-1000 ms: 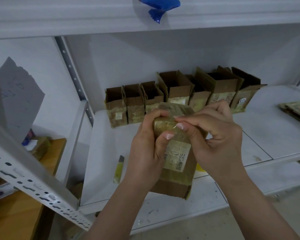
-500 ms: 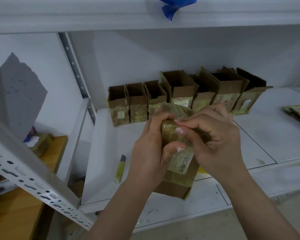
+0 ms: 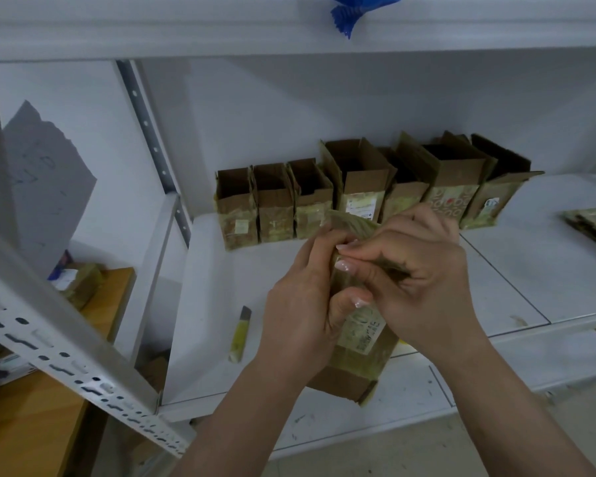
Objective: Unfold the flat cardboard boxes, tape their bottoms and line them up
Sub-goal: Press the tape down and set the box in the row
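Both hands' fingers curled round the taped box (image 3: 360,342); left hand (image 3: 303,304) braces, right hand (image 3: 417,280) should press flaps flat under fingertips

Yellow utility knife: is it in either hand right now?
No. The yellow utility knife lies on the shelf, left of the left hand, while both hands grip the cardboard box.
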Demonstrator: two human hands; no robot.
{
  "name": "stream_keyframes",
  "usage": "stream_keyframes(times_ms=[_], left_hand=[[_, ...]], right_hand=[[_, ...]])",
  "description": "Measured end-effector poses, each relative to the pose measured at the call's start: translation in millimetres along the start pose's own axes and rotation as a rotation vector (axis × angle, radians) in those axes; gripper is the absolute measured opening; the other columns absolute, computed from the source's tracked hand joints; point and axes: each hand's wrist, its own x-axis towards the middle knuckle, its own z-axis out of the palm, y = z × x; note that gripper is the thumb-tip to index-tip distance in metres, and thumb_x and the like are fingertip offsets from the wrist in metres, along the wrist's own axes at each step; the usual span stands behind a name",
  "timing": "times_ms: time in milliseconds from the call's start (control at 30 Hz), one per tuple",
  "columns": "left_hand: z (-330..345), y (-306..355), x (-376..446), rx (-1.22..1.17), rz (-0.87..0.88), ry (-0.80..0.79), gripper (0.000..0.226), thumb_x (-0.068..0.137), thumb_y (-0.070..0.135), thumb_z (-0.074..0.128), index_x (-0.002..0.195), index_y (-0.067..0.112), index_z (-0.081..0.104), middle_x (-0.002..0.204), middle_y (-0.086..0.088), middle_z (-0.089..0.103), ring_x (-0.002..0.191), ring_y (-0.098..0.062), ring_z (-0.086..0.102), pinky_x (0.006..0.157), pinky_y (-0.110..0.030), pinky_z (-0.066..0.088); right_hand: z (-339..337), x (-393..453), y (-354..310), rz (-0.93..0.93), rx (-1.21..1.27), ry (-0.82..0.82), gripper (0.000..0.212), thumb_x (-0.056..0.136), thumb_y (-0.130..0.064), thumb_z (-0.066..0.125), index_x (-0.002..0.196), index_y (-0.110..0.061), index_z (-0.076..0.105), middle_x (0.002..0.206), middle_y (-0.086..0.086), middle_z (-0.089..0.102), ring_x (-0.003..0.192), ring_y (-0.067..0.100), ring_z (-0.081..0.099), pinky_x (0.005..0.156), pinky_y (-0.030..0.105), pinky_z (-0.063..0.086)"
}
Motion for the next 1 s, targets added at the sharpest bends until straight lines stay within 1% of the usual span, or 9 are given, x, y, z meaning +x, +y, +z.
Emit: stream_keyframes(times_ms=[100, 200, 300, 500, 633, 767, 833, 900, 1000], left_hand=[[-1, -5, -1, -0.002, -0.011, 0.019, 0.094, 0.075, 0.086, 0.007, 0.133, 0.023, 0.045, 0.125, 0.006, 0.057, 0.093, -0.008, 0.062, 0.068, -0.038, 0.054], [-2, -13, -2, -0.081, -0.036, 0.055, 0.083, 0.078, 0.086, 0.014, 0.129, 0.028, 0.044, 0.115, 0.004, 0.061, 0.093, -0.008, 0.063, 0.07, -0.038, 0.054], [-7, -22, -2, -0.144, -0.1, 0.109, 0.083, 0.078, 0.087, 0.018, 0.129, 0.027, 0.047, 0.113, 0.001, 0.063, 0.093, -0.014, 0.066, 0.072, -0.043, 0.056], [-12, -27, 0, -0.132, -0.109, 0.165, 0.058, 0.085, 0.081, 0.026, 0.123, 0.041, 0.044, 0.11, 0.01, 0.062, 0.092, -0.008, 0.065, 0.072, -0.036, 0.057], [-12, -29, 2, -0.152, -0.133, 0.147, 0.031, 0.092, 0.064, 0.035, 0.115, 0.046, 0.046, 0.1, 0.017, 0.064, 0.086, -0.005, 0.066, 0.068, -0.028, 0.056], [-18, -37, 9, -0.196, -0.24, 0.182, 0.036, 0.096, 0.06, 0.034, 0.113, 0.035, 0.053, 0.095, 0.024, 0.067, 0.087, 0.003, 0.066, 0.068, -0.009, 0.049], [-29, -47, 21, -0.218, -0.411, 0.167, 0.06, 0.087, 0.071, 0.031, 0.119, 0.027, 0.057, 0.098, 0.014, 0.07, 0.095, -0.005, 0.067, 0.084, -0.022, 0.052], [-41, -58, 37, -0.312, -0.614, 0.12, 0.063, 0.088, 0.071, 0.032, 0.121, 0.024, 0.059, 0.107, 0.002, 0.07, 0.1, -0.019, 0.068, 0.094, -0.041, 0.052], [-50, -69, 54, -0.433, -0.77, 0.127, 0.051, 0.096, 0.062, 0.032, 0.104, 0.024, 0.065, 0.094, -0.001, 0.074, 0.085, -0.017, 0.073, 0.078, -0.034, 0.059]], right_hand=[[1, 1, -2, 0.049, 0.018, -0.034, 0.022, 0.086, -0.036, 0.063, 0.086, -0.02, 0.078, 0.081, -0.01, 0.07, 0.087, 0.02, 0.055, 0.084, 0.045, 0.036], [-4, 0, 2, 0.143, 0.129, -0.051, 0.028, 0.092, -0.041, 0.052, 0.112, -0.028, 0.068, 0.107, -0.02, 0.067, 0.106, 0.015, 0.056, 0.094, 0.049, 0.04], [-10, -4, 10, 0.185, 0.188, -0.009, 0.031, 0.09, -0.041, 0.055, 0.116, -0.028, 0.063, 0.117, -0.018, 0.064, 0.113, 0.014, 0.057, 0.098, 0.044, 0.044], [4, -13, 12, 0.196, 0.162, 0.094, 0.026, 0.081, -0.029, 0.072, 0.107, -0.024, 0.068, 0.098, -0.025, 0.065, 0.089, 0.011, 0.057, 0.087, 0.033, 0.047], [9, -15, 11, 0.234, 0.136, 0.109, 0.023, 0.084, -0.032, 0.07, 0.107, -0.029, 0.069, 0.091, -0.034, 0.061, 0.091, 0.009, 0.056, 0.088, 0.039, 0.048], [5, -20, 19, 0.425, 0.334, -0.046, 0.043, 0.096, -0.041, 0.055, 0.136, -0.025, 0.055, 0.125, -0.019, 0.062, 0.115, 0.006, 0.056, 0.097, 0.022, 0.045], [-2, -28, 28, 0.481, 0.327, -0.171, 0.05, 0.093, -0.039, 0.057, 0.141, -0.028, 0.049, 0.136, -0.013, 0.056, 0.12, 0.001, 0.054, 0.099, 0.024, 0.045], [-8, -38, 37, 0.505, 0.263, -0.393, 0.059, 0.084, -0.038, 0.066, 0.139, -0.043, 0.045, 0.135, -0.013, 0.052, 0.124, -0.002, 0.047, 0.103, 0.031, 0.044], [-4, -51, 39, 0.502, 0.232, -0.778, 0.091, 0.076, -0.05, 0.076, 0.138, -0.068, 0.013, 0.148, -0.026, 0.031, 0.138, -0.005, 0.025, 0.111, 0.025, 0.031]])
